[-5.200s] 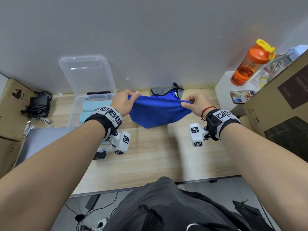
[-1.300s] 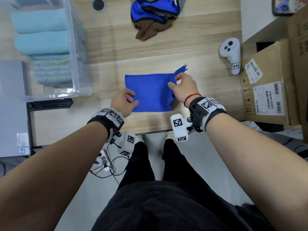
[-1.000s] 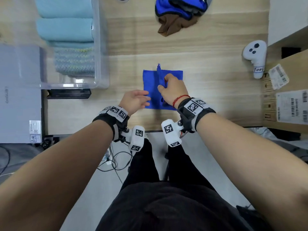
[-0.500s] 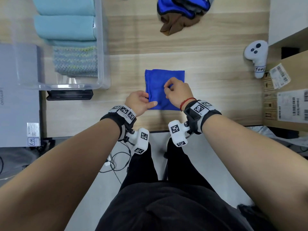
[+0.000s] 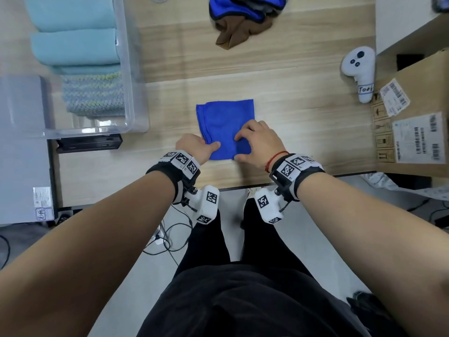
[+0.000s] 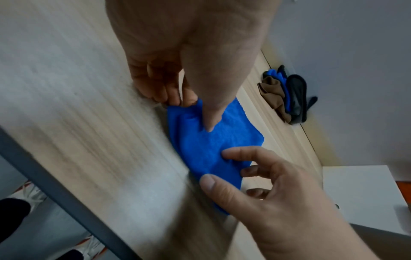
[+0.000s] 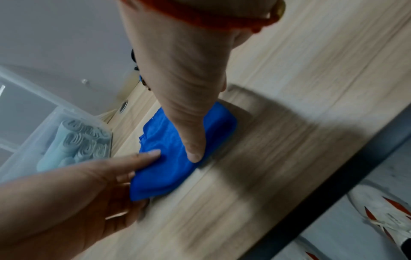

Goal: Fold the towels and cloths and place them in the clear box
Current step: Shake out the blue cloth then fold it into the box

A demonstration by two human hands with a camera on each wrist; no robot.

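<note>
Both hands were on the folded blue cloth [image 5: 224,122], which lay flat on the wooden desk [image 5: 303,113] near its front edge. Left hand [image 5: 195,147] pinched the cloth's near left corner, thumb on top and fingers curled at the edge. Right hand [image 5: 257,142] gripped the near right side between thumb and bent fingers. Left of the cloth stood the clear box [image 5: 136,93], holding rolled light blue towels [image 5: 75,47]. A heap of unfolded cloths [image 5: 243,18] lay at the back of the desk.
</note>
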